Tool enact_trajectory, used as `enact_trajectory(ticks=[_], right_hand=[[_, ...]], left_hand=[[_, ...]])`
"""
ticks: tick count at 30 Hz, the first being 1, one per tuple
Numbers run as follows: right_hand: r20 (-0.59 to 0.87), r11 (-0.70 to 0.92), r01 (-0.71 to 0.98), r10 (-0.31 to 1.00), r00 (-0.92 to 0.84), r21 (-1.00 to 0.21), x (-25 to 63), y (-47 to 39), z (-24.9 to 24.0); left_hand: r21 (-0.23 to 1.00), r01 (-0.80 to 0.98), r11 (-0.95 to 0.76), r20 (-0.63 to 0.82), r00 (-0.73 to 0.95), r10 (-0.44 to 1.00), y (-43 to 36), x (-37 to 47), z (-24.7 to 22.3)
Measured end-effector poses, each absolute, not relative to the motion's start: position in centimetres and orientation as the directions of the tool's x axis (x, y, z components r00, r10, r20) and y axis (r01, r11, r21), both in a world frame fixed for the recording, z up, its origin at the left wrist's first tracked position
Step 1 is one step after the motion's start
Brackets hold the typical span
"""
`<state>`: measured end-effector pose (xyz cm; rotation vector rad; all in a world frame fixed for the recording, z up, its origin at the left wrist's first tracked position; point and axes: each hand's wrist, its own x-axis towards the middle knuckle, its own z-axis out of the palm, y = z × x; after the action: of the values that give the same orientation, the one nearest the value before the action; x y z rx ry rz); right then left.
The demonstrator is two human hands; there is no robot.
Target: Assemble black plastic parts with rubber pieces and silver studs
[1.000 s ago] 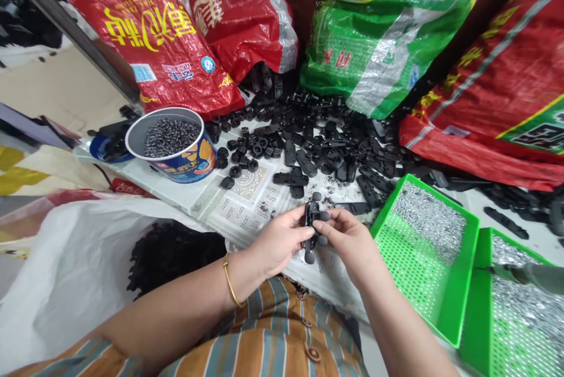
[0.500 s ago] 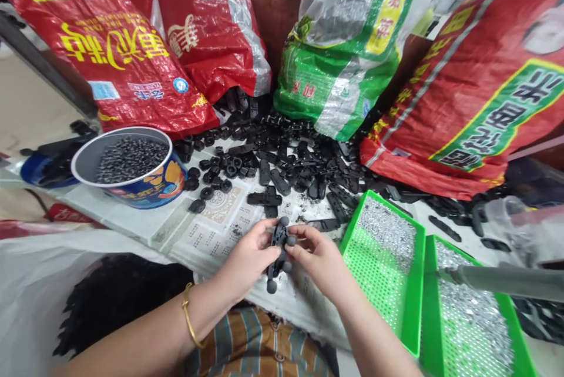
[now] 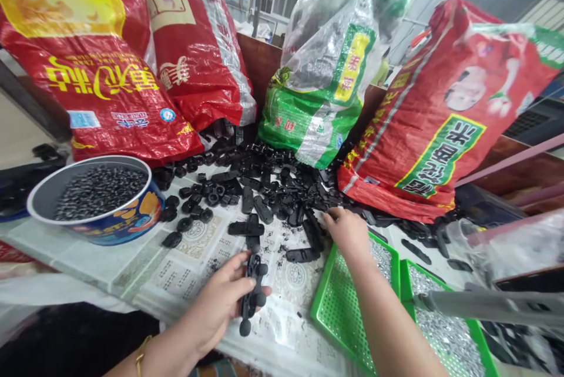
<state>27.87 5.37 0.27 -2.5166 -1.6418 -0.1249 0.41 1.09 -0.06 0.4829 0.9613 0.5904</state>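
Big woven sacks [image 3: 440, 124] lean behind my worktop [image 3: 110, 265], with a heap of loose black parts [image 3: 273, 189] spilled between them. A tub of small black pieces [image 3: 94, 198] sits at my left, green trays [image 3: 352, 300] at my right. My right hand [image 3: 348, 230] reaches into the heap, fingers curled; whether it grips anything I cannot tell. My left hand [image 3: 220, 300] pinches the wheeled black piece [image 3: 251, 292] just above the worktop's near edge. It looks light, stiff plastic; best held along its middle spine.

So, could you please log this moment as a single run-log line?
left hand: holds black assembly | right hand: on black parts pile | green tray: beside right forearm
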Motion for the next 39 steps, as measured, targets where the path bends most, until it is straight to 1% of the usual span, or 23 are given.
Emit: enact_trajectory(ticks=[3, 6, 9, 12, 13, 14, 15, 16, 17, 18, 19, 20, 21, 23, 27, 29, 33, 36, 39], right_hand=[[0.172, -0.484, 0.874, 0.858, 0.483, -0.043, 28.8, 6.7, 0.5], [0.158, -0.458, 0.886, 0.871, 0.464, -0.079, 29.0, 7.7, 1.1], [0.173, -0.412, 0.894, 0.881, 0.440, -0.179, 28.1, 7.2, 2.0], [0.163, -0.381, 0.867, 0.879, 0.447, -0.321, 26.4, 4.8, 2.8], [0.136, -0.372, 0.842, 0.881, 0.452, -0.391, 25.6, 3.8, 2.9], [0.089, -0.362, 0.787, 0.882, 0.462, -0.499, 24.7, 2.6, 2.9], [0.026, -0.354, 0.686, 0.878, 0.477, -0.636, 23.6, 1.5, 2.8], [-0.062, -0.345, 0.504, 0.867, 0.495, -0.792, 22.5, 0.4, 2.7], [-0.156, -0.335, 0.290, 0.852, 0.500, -0.896, 21.3, -0.7, 2.6], [-0.245, -0.328, 0.091, 0.837, 0.489, -0.940, 20.0, -1.6, 2.5], [-0.313, -0.326, -0.056, 0.828, 0.465, -0.944, 18.9, -2.4, 2.4], [-0.355, -0.333, -0.130, 0.825, 0.440, -0.934, 17.8, -3.0, 2.2], [-0.375, -0.339, -0.161, 0.826, 0.421, -0.927, 16.8, -3.5, 2.1], [-0.374, -0.335, -0.167, 0.835, 0.404, -0.927, 15.3, -3.9, 1.8], [-0.334, -0.283, -0.179, 0.836, 0.436, -0.942, 14.0, -3.5, 0.7], [-0.327, -0.260, -0.206, 0.835, 0.444, -0.943, 13.7, -3.3, 0.2], [-0.324, -0.246, -0.224, 0.832, 0.451, -0.943, 13.1, -3.2, -0.6], [-0.310, -0.243, -0.201, 0.835, 0.454, -0.949, 12.8, -3.3, -1.1], [-0.277, -0.243, -0.134, 0.828, 0.487, -0.961, 12.7, -3.4, -1.5]], left_hand=[[0.589, -0.254, 0.767, -0.622, 0.464, 0.631, 1.1, 0.6, 0.2], [0.574, -0.263, 0.775, -0.624, 0.473, 0.622, 1.1, 0.7, 0.5], [0.569, -0.293, 0.768, -0.613, 0.472, 0.634, 1.4, 0.7, 0.6], [0.581, -0.349, 0.735, -0.592, 0.438, 0.677, 1.8, 0.8, 0.7], [0.599, -0.363, 0.714, -0.579, 0.420, 0.699, 2.0, 0.9, 0.8], [0.624, -0.369, 0.688, -0.561, 0.401, 0.724, 2.1, 1.1, 0.8], [0.656, -0.368, 0.660, -0.540, 0.381, 0.750, 2.2, 1.3, 0.8], [0.687, -0.361, 0.631, -0.520, 0.361, 0.774, 2.3, 1.6, 0.8], [0.716, -0.354, 0.602, -0.503, 0.339, 0.796, 2.3, 1.9, 0.7], [0.738, -0.349, 0.578, -0.489, 0.314, 0.814, 2.3, 2.1, 0.5], [0.755, -0.350, 0.554, -0.477, 0.285, 0.831, 2.3, 2.4, 0.3], [0.769, -0.360, 0.528, -0.464, 0.254, 0.849, 2.2, 2.6, 0.1], [0.780, -0.377, 0.500, -0.445, 0.228, 0.866, 2.1, 2.8, -0.2], [0.800, -0.416, 0.431, -0.389, 0.187, 0.902, 1.9, 3.1, -0.9], [0.841, -0.452, 0.296, -0.269, 0.125, 0.955, 1.4, 3.1, -1.8], [0.832, -0.472, 0.292, -0.263, 0.129, 0.956, 1.0, 3.0, -1.8], [0.768, -0.543, 0.340, -0.262, 0.218, 0.940, 0.3, 2.6, -1.5], [0.793, -0.523, 0.311, -0.247, 0.191, 0.950, 0.1, 2.5, -1.2], [0.812, -0.496, 0.308, -0.260, 0.165, 0.951, 0.1, 2.6, -1.2]])
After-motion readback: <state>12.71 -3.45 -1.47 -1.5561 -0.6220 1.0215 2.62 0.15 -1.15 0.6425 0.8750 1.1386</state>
